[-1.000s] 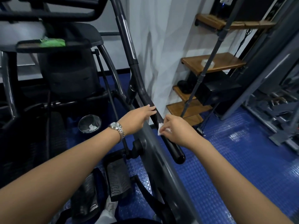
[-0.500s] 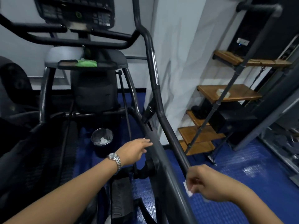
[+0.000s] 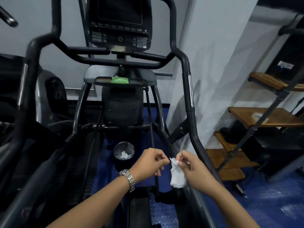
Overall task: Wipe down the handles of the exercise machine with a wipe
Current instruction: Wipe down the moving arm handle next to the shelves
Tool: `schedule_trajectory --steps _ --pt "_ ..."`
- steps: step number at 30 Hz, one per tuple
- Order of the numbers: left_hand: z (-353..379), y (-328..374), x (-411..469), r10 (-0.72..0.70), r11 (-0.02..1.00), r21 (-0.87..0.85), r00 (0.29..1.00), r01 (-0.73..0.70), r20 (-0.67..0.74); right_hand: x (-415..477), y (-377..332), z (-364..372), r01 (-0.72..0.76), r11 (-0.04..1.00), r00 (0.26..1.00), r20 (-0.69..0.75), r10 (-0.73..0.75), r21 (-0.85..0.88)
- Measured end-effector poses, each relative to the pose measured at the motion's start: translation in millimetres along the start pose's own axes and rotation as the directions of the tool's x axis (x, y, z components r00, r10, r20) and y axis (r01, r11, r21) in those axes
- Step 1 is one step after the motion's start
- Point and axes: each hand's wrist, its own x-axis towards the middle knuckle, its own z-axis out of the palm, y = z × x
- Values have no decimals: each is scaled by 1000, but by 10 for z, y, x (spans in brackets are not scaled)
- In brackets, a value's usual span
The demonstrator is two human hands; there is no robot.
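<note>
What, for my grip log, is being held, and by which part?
A wipe, pinched at its top edge by the right hand; the left hand seems to pinch that edge too.

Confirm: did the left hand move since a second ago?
Yes. The left hand came off the right handle, leftward, and now pinches the wipe.

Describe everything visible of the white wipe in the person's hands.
The wipe is a small white sheet, thin and crumpled like damp tissue. It hangs downward, twisted narrow at the top and wider below. The right hand pinches its upper edge. The left hand has curled fingertips at the same top corner, but whether they grip it is unclear.
</note>
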Motion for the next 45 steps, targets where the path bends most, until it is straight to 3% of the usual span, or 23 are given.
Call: schedule_trajectory --steps 3,5,7,10,14,20,26,31,35,39,45 --pt "-317 -41 -9 -14 998 66 997 19 -74 276 8 -56 -20 997 973 -231 2 -75" --pt "-550 -156 22 -27 997 73 995 34 -96 484 76 -249 -52 979 901 -432 -39 -198" --pt "-750 -312 73 -49 997 58 994 55 -97 648 179 -436 -106 919 834 -537 -126 -380" --pt "-934 -533 181 -68 997 33 994 71 -91 725 404 -512 -193 784 874 -466 -135 -590" --pt "-970 -643 389 -76 995 64 997 76 4 587 805 -401 -272 703 928 -373 9 -657" --pt "-816 -439 752 70 976 194 986 -99 152 321 789 -483 -352 743 905 -410 116 -569" --pt "-546 -197 1176 187 914 318 957 -251 221 688 835 -571 -308 814 906 -412 94 -492" --pt "-299 71 1439 225 902 328 955 -280 196 1202 782 -684 -261 881 910 -404 89 -394" --pt "-135 129 1596 236 874 381 950 -300 205 1091 879 -775 -221 875 943 -322 81 -430" --pt "-73 241 1812 352 742 535 914 -404 203 1213 917 -836 -142 865 971 -238 27 -481" --pt "-110 551 2282 495 444 790 851 -423 177 1767 736 -921 23 866 879 -402 -255 -500"
